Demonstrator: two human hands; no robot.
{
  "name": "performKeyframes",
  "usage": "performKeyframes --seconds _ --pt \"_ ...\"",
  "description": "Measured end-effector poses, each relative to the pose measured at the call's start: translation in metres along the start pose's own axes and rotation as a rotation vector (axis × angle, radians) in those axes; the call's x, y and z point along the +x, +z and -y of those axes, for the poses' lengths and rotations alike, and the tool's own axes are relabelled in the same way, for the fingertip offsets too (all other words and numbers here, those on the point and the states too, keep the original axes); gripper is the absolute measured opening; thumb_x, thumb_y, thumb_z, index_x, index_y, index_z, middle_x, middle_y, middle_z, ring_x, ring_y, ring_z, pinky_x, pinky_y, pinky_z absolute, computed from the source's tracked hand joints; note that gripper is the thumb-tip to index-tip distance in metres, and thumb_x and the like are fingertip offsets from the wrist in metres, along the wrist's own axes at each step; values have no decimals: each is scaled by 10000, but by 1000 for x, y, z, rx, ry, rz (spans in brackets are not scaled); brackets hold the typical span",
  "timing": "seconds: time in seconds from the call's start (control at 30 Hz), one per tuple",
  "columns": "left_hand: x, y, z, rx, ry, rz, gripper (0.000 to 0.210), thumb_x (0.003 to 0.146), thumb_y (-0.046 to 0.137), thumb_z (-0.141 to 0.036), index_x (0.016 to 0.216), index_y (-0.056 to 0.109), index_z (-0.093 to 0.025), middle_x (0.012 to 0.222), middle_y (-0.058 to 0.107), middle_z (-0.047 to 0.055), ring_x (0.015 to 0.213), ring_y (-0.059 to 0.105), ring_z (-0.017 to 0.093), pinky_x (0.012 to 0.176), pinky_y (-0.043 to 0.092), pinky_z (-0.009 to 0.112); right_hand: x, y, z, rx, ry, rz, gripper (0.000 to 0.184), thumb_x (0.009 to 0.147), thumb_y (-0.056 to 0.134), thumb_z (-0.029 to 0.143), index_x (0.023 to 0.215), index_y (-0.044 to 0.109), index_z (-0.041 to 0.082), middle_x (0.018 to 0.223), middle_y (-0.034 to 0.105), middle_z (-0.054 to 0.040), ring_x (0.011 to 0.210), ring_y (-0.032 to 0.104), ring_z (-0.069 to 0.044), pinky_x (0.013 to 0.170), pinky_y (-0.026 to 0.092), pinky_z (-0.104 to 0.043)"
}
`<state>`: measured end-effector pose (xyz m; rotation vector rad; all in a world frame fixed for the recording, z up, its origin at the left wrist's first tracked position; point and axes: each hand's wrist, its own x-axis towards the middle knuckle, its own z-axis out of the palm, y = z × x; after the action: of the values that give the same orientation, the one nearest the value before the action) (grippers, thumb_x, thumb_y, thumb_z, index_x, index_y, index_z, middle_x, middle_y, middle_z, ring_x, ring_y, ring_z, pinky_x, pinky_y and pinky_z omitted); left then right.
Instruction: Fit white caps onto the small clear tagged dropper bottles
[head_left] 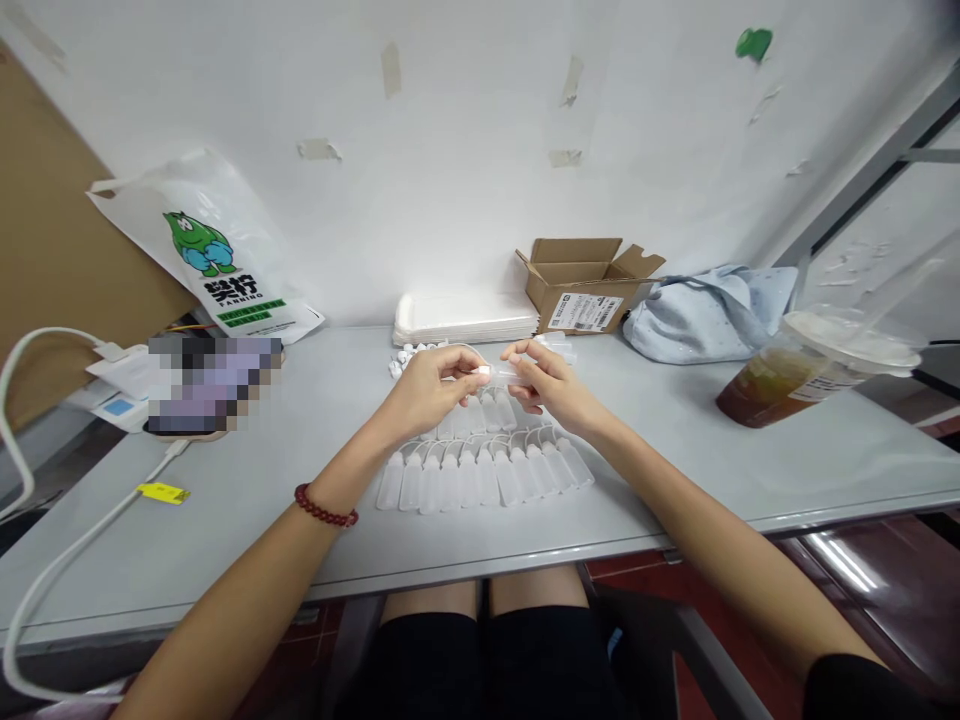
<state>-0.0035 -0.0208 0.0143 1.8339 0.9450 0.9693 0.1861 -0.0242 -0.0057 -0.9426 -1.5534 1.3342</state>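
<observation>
Head view: I see a grey counter (pixel 660 460) bearing a stack of white trays (pixel 465 318) and, beside it, an open cardboard box (pixel 589 300). Nearer the person, rows of small translucent bottles (pixel 470 482) lie on it, and just beyond them the right hand (pixel 551 385) has its fingers closed on another clear bottle (pixel 506 374), while the left hand (pixel 429 388) pinches a small white piece (pixel 484 370) at that bottle's end.

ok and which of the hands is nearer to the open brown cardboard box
The right. The right hand is in front of the open brown cardboard box, toward its left side; the left hand is farther off, to the box's left.
</observation>
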Motion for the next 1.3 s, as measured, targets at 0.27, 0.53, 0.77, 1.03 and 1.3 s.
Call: performKeyframes --seconds 0.27,0.53,0.77,1.03,1.3 --pt "2 0 2 -29 -154 39 409 848 545 -471 699 667 -109 685 665 72 562 602 130 508 500 246 1 0 2 30 -15 -34 269 863 518 481 904 438 228 501 331 98 444 286 -63 406 228 -168" --pt "-1 -3 -1 100 0 69 251 824 601 -383 866 694 -153 739 668 30 624 592 120 551 494 225 0 -1 2 11 -10 -24 278 864 516 493 889 447 224 503 305 100 442 269 -57 407 201 -169" --pt "0 0 0 122 -28 91 368 868 527 -417 664 637 -131 649 637 30 545 565 100 533 475 222 -1 3 5 26 21 -10 286 854 519 498 881 429 228 505 258 110 433 241 -54 409 188 -172" --pt "0 1 3 85 -41 -13 254 782 648 -384 821 714 -142 696 661 27 592 573 115 565 478 236 1 -1 2 -4 11 -32 316 839 536 520 878 453 217 506 348 102 428 313 -59 414 245 -186" --pt "3 -4 8 -164 -225 -9 378 821 598 -473 723 684 -118 736 673 70 575 585 108 534 479 235 2 -4 0 -151 -191 -94 354 804 593 508 846 571 157 639 562 16 506 455 -76 494 373 -231"
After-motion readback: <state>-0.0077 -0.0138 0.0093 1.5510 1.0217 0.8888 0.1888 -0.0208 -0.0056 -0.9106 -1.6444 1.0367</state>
